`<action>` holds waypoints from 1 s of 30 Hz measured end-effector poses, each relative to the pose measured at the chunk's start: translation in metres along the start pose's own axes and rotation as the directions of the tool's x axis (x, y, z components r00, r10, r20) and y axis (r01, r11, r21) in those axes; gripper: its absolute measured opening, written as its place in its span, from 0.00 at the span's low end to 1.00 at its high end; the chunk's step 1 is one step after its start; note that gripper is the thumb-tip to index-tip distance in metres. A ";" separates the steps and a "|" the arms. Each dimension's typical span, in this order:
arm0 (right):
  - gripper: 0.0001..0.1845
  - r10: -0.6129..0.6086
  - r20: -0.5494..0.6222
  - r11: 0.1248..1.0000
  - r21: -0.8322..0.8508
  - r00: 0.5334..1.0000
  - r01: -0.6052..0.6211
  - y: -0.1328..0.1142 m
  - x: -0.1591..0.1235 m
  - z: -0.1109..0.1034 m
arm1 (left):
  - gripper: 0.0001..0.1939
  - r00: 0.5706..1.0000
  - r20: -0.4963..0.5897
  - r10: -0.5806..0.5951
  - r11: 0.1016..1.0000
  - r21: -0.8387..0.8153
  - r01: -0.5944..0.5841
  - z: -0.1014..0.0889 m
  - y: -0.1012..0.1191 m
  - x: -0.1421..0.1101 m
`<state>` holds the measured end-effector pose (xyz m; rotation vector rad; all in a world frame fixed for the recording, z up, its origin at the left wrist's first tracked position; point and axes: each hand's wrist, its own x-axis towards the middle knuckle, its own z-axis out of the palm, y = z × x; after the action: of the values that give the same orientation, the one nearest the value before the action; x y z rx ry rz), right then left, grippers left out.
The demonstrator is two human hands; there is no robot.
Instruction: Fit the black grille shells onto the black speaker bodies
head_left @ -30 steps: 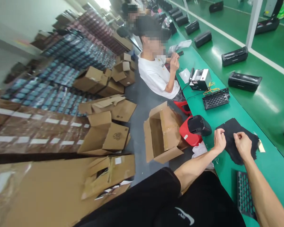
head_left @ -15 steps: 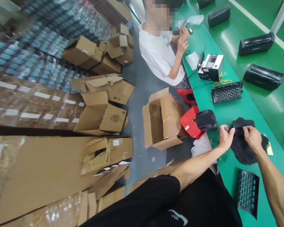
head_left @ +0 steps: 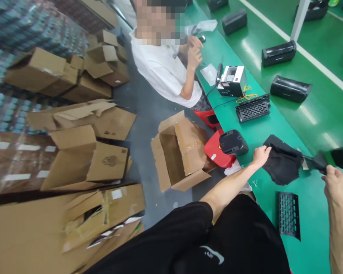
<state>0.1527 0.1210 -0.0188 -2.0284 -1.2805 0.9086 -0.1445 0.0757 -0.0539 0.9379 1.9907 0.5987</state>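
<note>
My left hand (head_left: 261,156) is closed on the left corner of a stack of thin black cloth pieces (head_left: 282,163) lying on the green table. To its right, my right hand (head_left: 335,184) pinches the end of a dark strip of black cloth (head_left: 317,161), smeared by motion, which stretches from near the stack. A small pale piece (head_left: 304,163) lies by the stack's right side. Nearer to me is a black perforated speaker grille (head_left: 288,215). Beyond my left hand stands a black speaker-like housing (head_left: 233,142).
A second grille (head_left: 253,108) lies farther along the table, by a white-and-black device (head_left: 232,81) with yellow wire. A co-worker in a white shirt (head_left: 160,72) sits at the far end. Finished-looking black speakers (head_left: 290,88) line the right. An open carton (head_left: 171,152) and red stool (head_left: 217,148) stand left.
My right hand has left the middle of the cloth stack and swung right, pulling a dark cloth strip. My left hand now grips the stack's left corner. The view has shifted right.
</note>
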 end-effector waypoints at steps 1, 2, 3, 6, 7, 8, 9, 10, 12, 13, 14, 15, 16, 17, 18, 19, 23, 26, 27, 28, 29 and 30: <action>0.27 0.042 -0.031 0.995 0.093 0.999 -0.039 0.006 -0.006 -0.017 | 0.21 1.000 0.001 0.002 0.999 0.043 -0.002 -0.002 0.001 0.002; 0.27 0.086 -0.056 0.980 0.184 0.995 -0.074 0.011 -0.013 -0.033 | 0.19 1.000 0.003 0.004 0.997 0.083 -0.004 -0.004 0.002 0.003; 0.28 0.127 -0.072 0.958 0.267 0.989 -0.104 0.014 -0.022 -0.049 | 0.17 1.000 0.006 0.006 0.993 0.118 -0.007 -0.007 0.005 0.004; 0.29 0.212 -0.005 0.885 0.425 0.977 -0.190 0.021 -0.055 -0.090 | 0.17 1.000 -0.005 0.017 0.980 0.198 -0.016 -0.015 0.016 -0.005; 0.29 0.235 0.057 0.860 0.452 0.970 -0.235 0.022 -0.067 -0.101 | 0.24 0.998 -0.022 0.052 0.973 0.225 -0.046 -0.017 0.022 -0.013; 0.28 0.258 0.135 0.835 0.467 0.957 -0.290 0.023 -0.079 -0.109 | 0.31 0.991 -0.024 0.128 0.961 0.249 -0.118 -0.018 0.030 -0.022; 0.28 0.281 0.220 0.808 0.472 0.934 -0.353 0.023 -0.091 -0.114 | 0.37 0.967 0.019 0.254 0.933 0.261 -0.250 -0.018 0.039 -0.035; 0.28 0.302 0.299 0.779 0.471 0.905 -0.415 0.023 -0.103 -0.116 | 0.41 0.902 0.125 0.413 0.870 0.240 -0.431 -0.016 0.049 -0.048; 0.28 0.331 0.426 0.719 0.464 0.842 -0.517 0.022 -0.124 -0.113 | 0.46 0.574 0.451 0.684 0.634 0.022 -0.773 -0.008 0.068 -0.079; 0.29 0.338 0.472 0.691 0.462 0.814 -0.555 0.022 -0.133 -0.107 | 0.47 0.360 0.588 0.724 0.532 -0.144 -0.834 -0.001 0.075 -0.093; 0.29 0.340 0.509 0.666 0.463 0.791 -0.585 0.023 -0.142 -0.101 | 0.46 0.189 0.672 0.716 0.486 -0.284 -0.827 0.006 0.080 -0.106; 0.30 0.339 0.536 0.644 0.467 0.773 -0.606 0.024 -0.150 -0.094 | 0.42 0.085 0.721 0.688 0.492 -0.377 -0.785 0.014 0.082 -0.117; 0.30 0.336 0.557 0.623 0.473 0.759 -0.623 0.026 -0.157 -0.088 | 0.35 0.053 0.751 0.658 0.536 -0.419 -0.733 0.022 0.082 -0.125; 0.30 0.337 0.569 0.602 0.482 0.750 -0.637 0.028 -0.164 -0.082 | 0.28 0.075 0.772 0.632 0.599 -0.425 -0.679 0.028 0.080 -0.132; 0.29 0.342 0.569 0.580 0.499 0.748 -0.644 0.030 -0.171 -0.077 | 0.22 0.132 0.784 0.607 0.666 -0.410 -0.623 0.034 0.076 -0.136; 0.29 0.351 0.556 0.556 0.523 0.753 -0.646 0.033 -0.179 -0.072 | 0.18 0.203 0.790 0.578 0.727 -0.386 -0.567 0.038 0.072 -0.139; 0.38 0.397 0.479 0.440 0.650 0.783 -0.620 0.041 -0.218 -0.054 | 0.20 0.421 0.800 0.428 0.882 -0.267 -0.389 0.044 0.053 -0.146; 0.40 0.432 0.437 0.458 0.647 0.789 -0.609 0.045 -0.251 -0.037 | 0.22 0.488 0.789 0.373 0.902 -0.187 -0.388 0.042 0.043 -0.148; 0.39 0.452 0.423 0.484 0.624 0.786 -0.614 0.047 -0.262 -0.030 | 0.22 0.504 0.779 0.372 0.895 -0.157 -0.417 0.041 0.040 -0.146; 0.38 0.477 0.406 0.509 0.596 0.780 -0.621 0.050 -0.272 -0.024 | 0.22 0.512 0.773 0.376 0.880 -0.125 -0.457 0.039 0.036 -0.142; 0.38 0.507 0.386 0.526 0.570 0.771 -0.631 0.054 -0.280 -0.018 | 0.21 0.509 0.772 0.381 0.858 -0.090 -0.506 0.038 0.032 -0.137; 0.37 0.544 0.357 0.534 0.551 0.760 -0.641 0.058 -0.287 -0.013 | 0.21 0.495 0.778 0.387 0.825 -0.053 -0.563 0.037 0.028 -0.132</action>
<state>0.1043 -0.1664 0.0144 -1.8119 -0.1660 1.5755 -0.0529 -0.0092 0.0094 1.5947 0.9960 0.1873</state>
